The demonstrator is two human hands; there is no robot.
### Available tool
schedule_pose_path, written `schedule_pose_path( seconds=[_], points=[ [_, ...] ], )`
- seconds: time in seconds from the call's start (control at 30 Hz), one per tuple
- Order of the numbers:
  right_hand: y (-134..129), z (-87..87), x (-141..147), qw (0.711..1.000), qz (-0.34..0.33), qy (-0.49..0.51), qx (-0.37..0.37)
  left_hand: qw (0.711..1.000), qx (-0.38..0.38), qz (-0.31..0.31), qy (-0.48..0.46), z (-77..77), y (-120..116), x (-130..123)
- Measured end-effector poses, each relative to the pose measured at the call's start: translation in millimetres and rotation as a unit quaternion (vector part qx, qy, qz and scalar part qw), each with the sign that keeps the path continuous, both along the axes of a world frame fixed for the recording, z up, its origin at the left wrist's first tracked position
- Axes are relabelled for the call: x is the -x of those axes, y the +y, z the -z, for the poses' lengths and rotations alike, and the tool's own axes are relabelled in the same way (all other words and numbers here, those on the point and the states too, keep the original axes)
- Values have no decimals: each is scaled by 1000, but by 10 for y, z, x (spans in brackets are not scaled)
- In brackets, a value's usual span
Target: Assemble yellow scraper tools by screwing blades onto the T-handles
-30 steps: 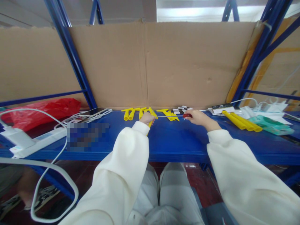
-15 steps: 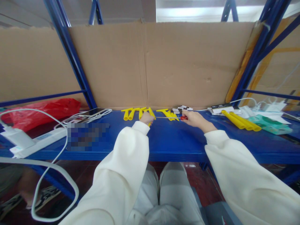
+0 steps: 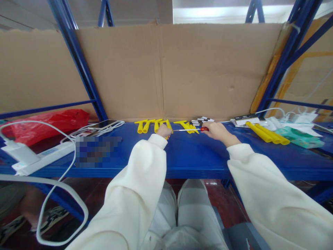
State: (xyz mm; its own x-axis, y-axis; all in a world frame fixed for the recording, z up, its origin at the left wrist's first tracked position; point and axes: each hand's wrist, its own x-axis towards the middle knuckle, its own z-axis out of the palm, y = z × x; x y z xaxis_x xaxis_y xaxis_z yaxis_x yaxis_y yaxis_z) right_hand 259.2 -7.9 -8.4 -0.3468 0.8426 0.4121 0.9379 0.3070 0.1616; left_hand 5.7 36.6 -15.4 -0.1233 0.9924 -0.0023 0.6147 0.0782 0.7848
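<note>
My right hand (image 3: 216, 131) is closed around the red handle of a screwdriver (image 3: 187, 130), which lies level and points left. Its tip reaches my left hand (image 3: 164, 131), which is closed on a yellow plastic part (image 3: 168, 125) mostly covered by the fingers. Behind and left of that hand, several yellow T-shaped pieces (image 3: 145, 127) lie in a row. More yellow pieces (image 3: 186, 125) are just behind the screwdriver's shaft, beside a small pile of black-and-white sticks (image 3: 203, 120).
Yellow tubes (image 3: 267, 133) and a green packet (image 3: 299, 137) lie on the blue table (image 3: 195, 156) at right. A white power strip (image 3: 44, 159), looping cables, a phone (image 3: 104, 124) and a red bag (image 3: 52, 125) are at left. Cardboard (image 3: 208, 69) walls the back.
Almost nothing differs. The screwdriver's handle has risen very slightly in my right hand, while my left hand stays at the tip.
</note>
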Motion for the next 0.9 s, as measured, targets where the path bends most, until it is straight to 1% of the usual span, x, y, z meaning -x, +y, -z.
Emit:
schedule_pose_path(
  seconds=[0.13, 0.3, 0.47, 0.7, 0.9],
  points=[
    [-12, -8, 16, 1000, -5, -10, -12, 1000, -7, 2, 6, 6, 3, 3],
    [-43, -34, 26, 1000, 4, 5, -5, 1000, 3, 1, 20, 3, 11, 1],
    [-79, -60, 45, 1000, 5, -13, -10, 999, 16, -2, 46, -23, 0, -8],
    [-78, -55, 43, 999, 19, -34, 36, 997, 20, 5, 76, -24, 3, -7],
    [-104, -64, 66, 997, 21, -24, 65, 997, 22, 7, 73, -22, 3, -4]
  ],
)
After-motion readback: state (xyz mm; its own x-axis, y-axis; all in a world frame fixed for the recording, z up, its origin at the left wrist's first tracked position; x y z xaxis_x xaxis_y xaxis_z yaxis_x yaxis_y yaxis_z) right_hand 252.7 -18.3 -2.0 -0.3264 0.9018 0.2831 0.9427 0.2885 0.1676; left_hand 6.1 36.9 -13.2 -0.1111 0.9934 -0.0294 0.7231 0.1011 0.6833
